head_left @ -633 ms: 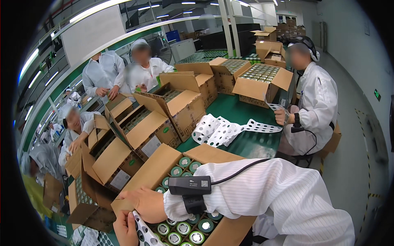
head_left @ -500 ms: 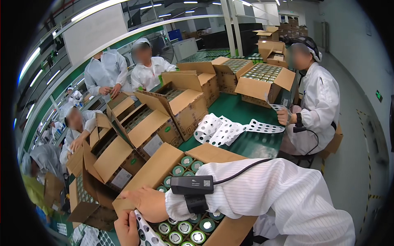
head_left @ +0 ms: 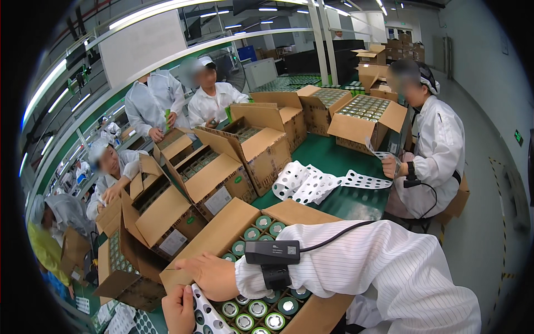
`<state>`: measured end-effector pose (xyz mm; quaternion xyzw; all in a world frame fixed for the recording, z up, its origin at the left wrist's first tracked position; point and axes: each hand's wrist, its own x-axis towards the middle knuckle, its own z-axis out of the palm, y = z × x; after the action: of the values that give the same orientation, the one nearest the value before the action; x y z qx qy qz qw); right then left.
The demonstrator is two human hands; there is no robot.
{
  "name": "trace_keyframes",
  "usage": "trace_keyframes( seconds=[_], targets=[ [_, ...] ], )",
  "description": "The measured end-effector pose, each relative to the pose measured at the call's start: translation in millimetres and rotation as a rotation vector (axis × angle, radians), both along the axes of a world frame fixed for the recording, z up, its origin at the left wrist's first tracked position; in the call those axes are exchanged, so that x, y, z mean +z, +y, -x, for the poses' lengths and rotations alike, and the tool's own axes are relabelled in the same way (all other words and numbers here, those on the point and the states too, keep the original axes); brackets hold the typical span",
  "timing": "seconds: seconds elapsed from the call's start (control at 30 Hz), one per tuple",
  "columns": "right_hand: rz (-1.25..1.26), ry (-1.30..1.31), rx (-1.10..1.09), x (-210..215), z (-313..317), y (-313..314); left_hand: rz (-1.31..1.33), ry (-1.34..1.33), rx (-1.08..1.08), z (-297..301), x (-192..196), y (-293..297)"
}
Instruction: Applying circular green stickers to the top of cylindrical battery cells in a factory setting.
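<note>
In front of me stands an open cardboard box [head_left: 318, 315] holding upright cylindrical battery cells [head_left: 258, 308] with green wraps, some topped by green rings. At its near left corner, my left hand [head_left: 179, 309] pinches a white sticker strip [head_left: 206, 317] with dark round holes, which hangs over the cells. My right hand [head_left: 214, 276] reaches across the box from the right, fingers stretched out at the left corner. Its fingertips are partly hidden, and I see nothing held in it. A dark device [head_left: 272, 252] with a cable is strapped at my right wrist and covers some cells.
More open boxes [head_left: 214, 178] of cells line the green table [head_left: 325, 149] to the left and far side. A long perforated strip [head_left: 308, 182] lies beyond my box. At right a seated co-worker [head_left: 436, 150] holds a strip; other people stand or sit at left.
The whole view has shifted slightly, so things sit a little right and lower. My hands stay at the same box corner, the left still holding the strip.
</note>
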<state>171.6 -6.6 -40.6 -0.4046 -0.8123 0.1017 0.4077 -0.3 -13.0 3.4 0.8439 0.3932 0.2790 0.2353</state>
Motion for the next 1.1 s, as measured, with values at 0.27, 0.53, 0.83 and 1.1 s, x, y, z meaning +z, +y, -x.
trace_keyframes(
  seconds=[0.27, 0.53, 0.83, 1.1],
  targets=[
    [0.022, -0.029, 0.021, 2.9, -3.0, -1.2, -0.06, -0.049, 0.01, -2.8, -10.4, 6.5],
    [0.037, -0.034, 0.023, 2.8, -3.0, -1.4, -0.083, -0.075, 0.006, -2.7, -12.7, 7.9],
    [0.075, -0.055, 0.013, 8.0, -4.0, -5.0, -0.053, 0.029, -0.008, -3.0, 3.4, -2.3],
    [0.08, -0.048, 0.025, 7.4, -3.4, -4.5, -0.057, 0.05, -0.013, -1.8, 3.2, -2.5]
  ],
)
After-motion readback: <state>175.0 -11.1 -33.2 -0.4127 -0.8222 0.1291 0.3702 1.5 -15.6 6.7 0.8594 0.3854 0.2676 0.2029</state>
